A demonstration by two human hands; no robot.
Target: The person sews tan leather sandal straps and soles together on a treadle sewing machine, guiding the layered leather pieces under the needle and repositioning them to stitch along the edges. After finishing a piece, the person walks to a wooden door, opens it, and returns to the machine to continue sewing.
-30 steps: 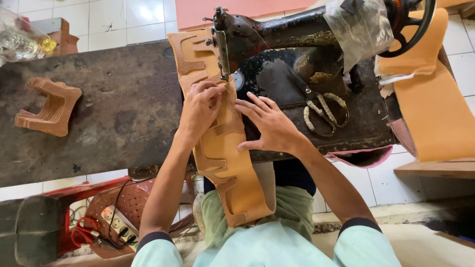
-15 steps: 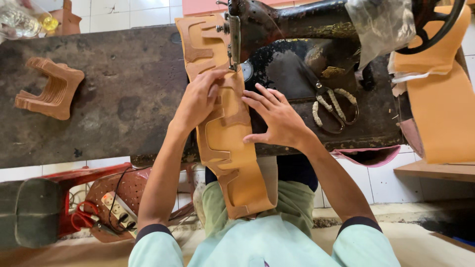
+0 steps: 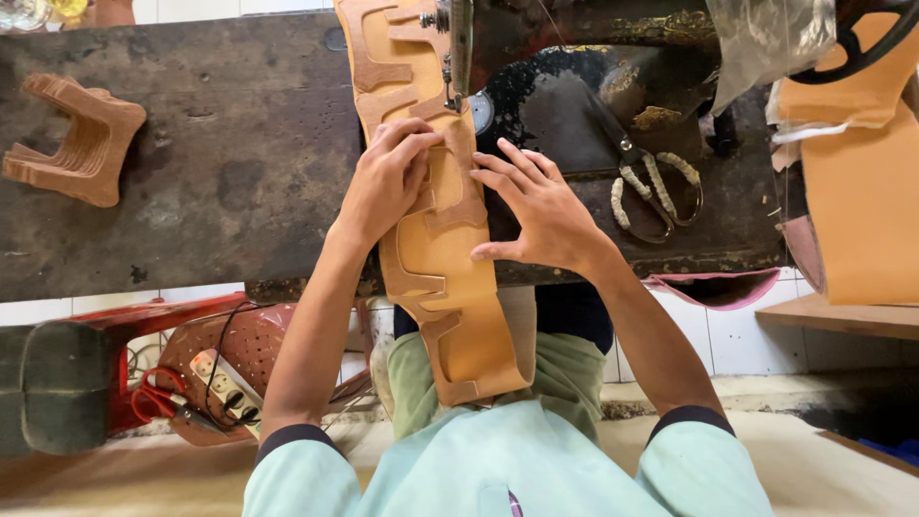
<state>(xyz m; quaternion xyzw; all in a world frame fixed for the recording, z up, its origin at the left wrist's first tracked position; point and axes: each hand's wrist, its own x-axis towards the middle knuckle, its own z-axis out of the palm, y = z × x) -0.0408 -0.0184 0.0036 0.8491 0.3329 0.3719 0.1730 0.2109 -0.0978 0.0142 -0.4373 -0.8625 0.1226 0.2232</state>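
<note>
A long tan leather strip [image 3: 450,278] with darker notched pieces on it runs from my lap up under the needle of a black sewing machine [image 3: 574,86]. My left hand [image 3: 388,182] presses flat on the strip just below the needle, fingers curled over a notched piece. My right hand [image 3: 536,206] rests beside it, fingertips on the strip's right edge, palm on the machine bed. Neither hand grips anything.
A stack of brown cut leather pieces [image 3: 72,139] lies at the left of the dark worn table [image 3: 220,172]. Scissors [image 3: 651,187] with wrapped handles lie on the machine bed. Tan sheets [image 3: 862,191] hang at right. A red stool [image 3: 144,354] with a power strip stands below.
The strip has moved further away from me under the needle, and both hands have followed it up the table. The view has shifted slightly downward.
</note>
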